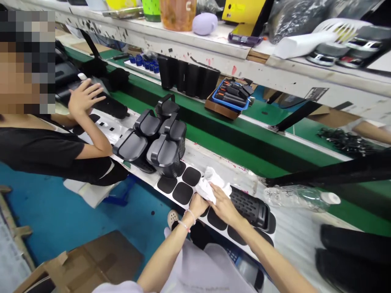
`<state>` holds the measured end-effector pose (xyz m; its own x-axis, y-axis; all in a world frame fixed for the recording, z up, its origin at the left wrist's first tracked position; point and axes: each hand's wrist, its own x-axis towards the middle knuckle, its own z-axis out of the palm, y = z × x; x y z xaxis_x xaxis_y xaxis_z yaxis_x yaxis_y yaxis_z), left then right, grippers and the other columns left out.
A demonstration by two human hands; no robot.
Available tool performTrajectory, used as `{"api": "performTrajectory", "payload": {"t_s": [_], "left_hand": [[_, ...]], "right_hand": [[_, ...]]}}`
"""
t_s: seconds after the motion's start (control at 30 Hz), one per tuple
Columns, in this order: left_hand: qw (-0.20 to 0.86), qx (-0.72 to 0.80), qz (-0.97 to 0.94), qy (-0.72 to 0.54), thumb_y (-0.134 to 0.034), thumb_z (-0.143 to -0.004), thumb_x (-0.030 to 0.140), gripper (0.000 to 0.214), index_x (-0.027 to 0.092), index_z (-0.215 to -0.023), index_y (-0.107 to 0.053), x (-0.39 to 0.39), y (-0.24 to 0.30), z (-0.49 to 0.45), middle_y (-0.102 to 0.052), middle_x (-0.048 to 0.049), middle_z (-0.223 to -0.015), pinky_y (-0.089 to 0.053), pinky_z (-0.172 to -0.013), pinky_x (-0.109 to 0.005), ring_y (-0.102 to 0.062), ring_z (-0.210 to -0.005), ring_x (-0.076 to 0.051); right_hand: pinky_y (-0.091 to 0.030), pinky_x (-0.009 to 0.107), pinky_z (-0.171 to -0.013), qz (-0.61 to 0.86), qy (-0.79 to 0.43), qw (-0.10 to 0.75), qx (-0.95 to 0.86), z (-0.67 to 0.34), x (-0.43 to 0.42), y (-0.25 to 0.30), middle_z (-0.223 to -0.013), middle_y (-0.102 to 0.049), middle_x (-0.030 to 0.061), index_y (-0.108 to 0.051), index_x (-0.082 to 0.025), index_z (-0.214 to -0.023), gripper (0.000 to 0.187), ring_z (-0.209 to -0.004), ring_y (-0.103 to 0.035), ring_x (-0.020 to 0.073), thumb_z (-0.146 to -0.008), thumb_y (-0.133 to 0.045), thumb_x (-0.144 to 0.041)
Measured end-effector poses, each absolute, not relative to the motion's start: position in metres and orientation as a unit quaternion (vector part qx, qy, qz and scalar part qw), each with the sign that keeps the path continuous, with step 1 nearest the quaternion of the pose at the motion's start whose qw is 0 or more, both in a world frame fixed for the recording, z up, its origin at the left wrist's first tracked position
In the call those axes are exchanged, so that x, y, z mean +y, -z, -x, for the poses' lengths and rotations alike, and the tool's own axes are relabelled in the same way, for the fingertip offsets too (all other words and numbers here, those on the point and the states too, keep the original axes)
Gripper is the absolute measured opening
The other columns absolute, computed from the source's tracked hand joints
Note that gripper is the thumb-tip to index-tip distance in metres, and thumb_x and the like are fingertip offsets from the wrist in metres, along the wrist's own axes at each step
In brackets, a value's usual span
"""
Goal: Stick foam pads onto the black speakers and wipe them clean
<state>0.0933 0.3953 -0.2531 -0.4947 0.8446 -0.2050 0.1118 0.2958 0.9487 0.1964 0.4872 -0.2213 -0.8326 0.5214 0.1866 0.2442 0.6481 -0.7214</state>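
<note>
A black perforated speaker-like case (250,206) lies on its side on the bench, its near-left end hidden by my hands. My right hand (224,205) presses a crumpled white cloth (212,183) against that end. Beside it, my left hand (198,205) is closed at the edge of the cloth; what its fingers grip is hidden. Under both hands runs a white sheet with black rounded-square pads (183,192). To the left stand several upright black cases with loop handles (165,152).
A co-worker's raised hand (84,97) is at the left. A clear plastic bottle (301,197) lies right of the case. Behind are a green conveyor belt (210,126) and a blue tray (233,99) of black parts. A cluttered shelf (232,49) overhangs; a cardboard box (97,256) sits below.
</note>
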Motion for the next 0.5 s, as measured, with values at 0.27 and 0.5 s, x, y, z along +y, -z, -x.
{"api": "performTrajectory", "payload": {"t_s": [0.27, 0.5], "left_hand": [[0.373, 0.721, -0.336, -0.477, -0.074, -0.071, 0.031, 0.053, 0.016, -0.121, -0.064, 0.391, 0.251, -0.091, -0.073, -0.0116, -0.109, -0.052, -0.092, -0.04, -0.066, -0.106, -0.031], [0.372, 0.718, -0.341, -0.48, -0.075, -0.07, 0.03, 0.07, 0.017, -0.135, -0.052, 0.393, 0.247, -0.091, -0.071, -0.0098, -0.115, -0.049, -0.097, -0.04, -0.065, -0.11, -0.029]], "right_hand": [[-0.034, 0.05, -0.114, 0.168, -0.237, 0.142, -0.946, -0.203, 0.504, 0.229, -0.142, -0.049, 0.0145, -0.051, -0.014, -0.138, 0.047, -0.137, -0.038, 0.0273, -0.098, -0.039, -0.034], [-0.035, 0.054, -0.111, 0.21, -0.181, 0.137, -0.951, -0.204, 0.503, 0.231, -0.141, -0.047, 0.0229, -0.044, -0.003, -0.141, 0.051, -0.137, -0.038, 0.0308, -0.098, -0.034, -0.029]]}}
